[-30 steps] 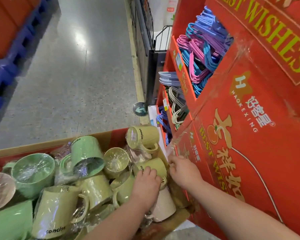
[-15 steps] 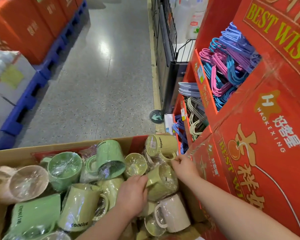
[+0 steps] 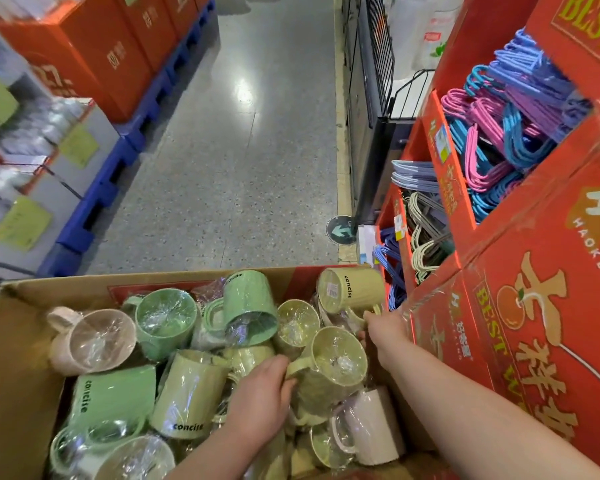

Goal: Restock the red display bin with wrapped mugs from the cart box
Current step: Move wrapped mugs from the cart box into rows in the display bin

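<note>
Wrapped mugs [image 3: 163, 320], a whole jumble of them in crinkly clear film, are piled in the cardboard cart box [image 3: 118, 282], and both hands are down in there with them. The left hand [image 3: 260, 393] has its fingers curled round the handle of a yellow-green mug [image 3: 333, 365] that's tipped with its mouth facing up, so that's a proper grip. The right hand [image 3: 385, 330] is just past that mug's rim, with its fingertips hooked onto the handle of a second mug [image 3: 350, 289]. That one is the same colour and lies on its side with "concise" printed on it. It looks like a pinch, though the hand hides most of the fingers. Tucked under the left-hand mug, back toward the wrists, is a pale whitish mug [image 3: 371, 424]. Just left of the left knuckles stands a "concise" mug [image 3: 187, 393]. Next out is a green one on its side [image 3: 115, 393], then a pink mug [image 3: 94, 337] further off. Right beside the right wrist is the red display [image 3: 465, 341] with "BEST WISHES" on its wall. I can't tell if they actually touch. Higher up, well away from the fingers, its compartments hold coloured hangers [image 3: 499, 133]. Past the box there's speckled floor [image 3: 222, 150], and blue pallets [image 3: 94, 209] carrying orange cartons [image 3: 84, 46] way off left.
</note>
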